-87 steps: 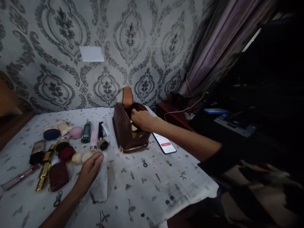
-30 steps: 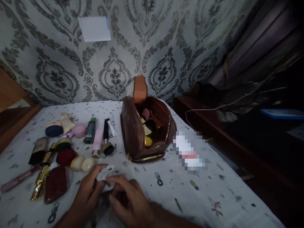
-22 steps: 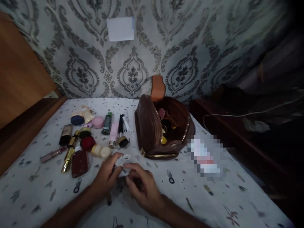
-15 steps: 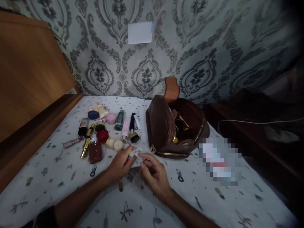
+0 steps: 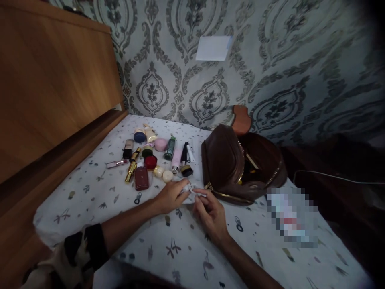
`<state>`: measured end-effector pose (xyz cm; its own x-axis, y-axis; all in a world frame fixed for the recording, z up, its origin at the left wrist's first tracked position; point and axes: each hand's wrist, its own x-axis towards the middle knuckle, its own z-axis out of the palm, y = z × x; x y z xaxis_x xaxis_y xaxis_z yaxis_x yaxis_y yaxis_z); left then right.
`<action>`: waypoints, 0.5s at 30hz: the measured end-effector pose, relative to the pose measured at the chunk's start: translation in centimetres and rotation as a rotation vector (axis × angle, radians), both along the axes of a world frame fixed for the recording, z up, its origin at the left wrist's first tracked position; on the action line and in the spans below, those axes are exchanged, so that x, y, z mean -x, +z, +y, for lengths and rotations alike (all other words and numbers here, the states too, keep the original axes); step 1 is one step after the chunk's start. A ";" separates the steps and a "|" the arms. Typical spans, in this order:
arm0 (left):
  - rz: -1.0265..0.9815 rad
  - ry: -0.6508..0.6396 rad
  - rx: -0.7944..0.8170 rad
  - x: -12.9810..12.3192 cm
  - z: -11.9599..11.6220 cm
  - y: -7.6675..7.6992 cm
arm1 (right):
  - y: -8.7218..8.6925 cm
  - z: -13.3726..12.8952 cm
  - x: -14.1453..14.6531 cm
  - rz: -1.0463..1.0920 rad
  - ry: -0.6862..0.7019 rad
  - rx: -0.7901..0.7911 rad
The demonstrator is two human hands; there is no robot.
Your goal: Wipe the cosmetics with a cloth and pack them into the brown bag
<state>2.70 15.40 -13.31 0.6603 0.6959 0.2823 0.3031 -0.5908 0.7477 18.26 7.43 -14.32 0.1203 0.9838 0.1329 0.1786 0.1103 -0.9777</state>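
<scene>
My left hand [image 5: 173,196] pinches a small, crumpled whitish piece [image 5: 189,188], perhaps plastic or tissue; its exact nature is unclear. My right hand [image 5: 210,214] has its fingers curled, the index fingertip touching the edge of that piece. Behind my hands stands an open brown bag [image 5: 224,160] with gold zips, some items inside it. Left of the bag lie several cosmetics, among them a dark red bottle [image 5: 141,178], a red round jar [image 5: 150,162], a green bottle [image 5: 170,148], a pink tube [image 5: 176,160] and a cream-coloured jar [image 5: 167,176].
A wooden cabinet [image 5: 60,76] rises at the left. Patterned fabric hangs behind, with a white card [image 5: 213,48] on it. Right of the bag lies a blurred-out item [image 5: 291,218] on the patterned cloth [image 5: 150,237]. A thin white cable [image 5: 337,176] runs at the right.
The view has turned to the left, so the bag, cosmetics and hands appear further right. Both hands keep nearly the same pose around the crumpled piece.
</scene>
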 end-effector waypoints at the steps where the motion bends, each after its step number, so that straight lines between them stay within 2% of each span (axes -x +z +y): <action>1: 0.007 0.001 -0.004 0.0 0.1 -0.1 | -0.1 0.1 0.0 0.005 -0.006 0.006; 7: 0.046 0.008 -0.038 0.0 0.3 -0.6 | 0.0 0.0 0.3 0.012 -0.017 0.020; 12: 0.053 0.027 -0.028 0.0 0.3 -0.6 | 0.4 0.3 0.3 -0.076 -0.066 -0.075; 15: 0.060 0.008 -0.031 0.1 0.4 -0.7 | 1.6 1.4 0.8 -0.162 -0.090 -0.152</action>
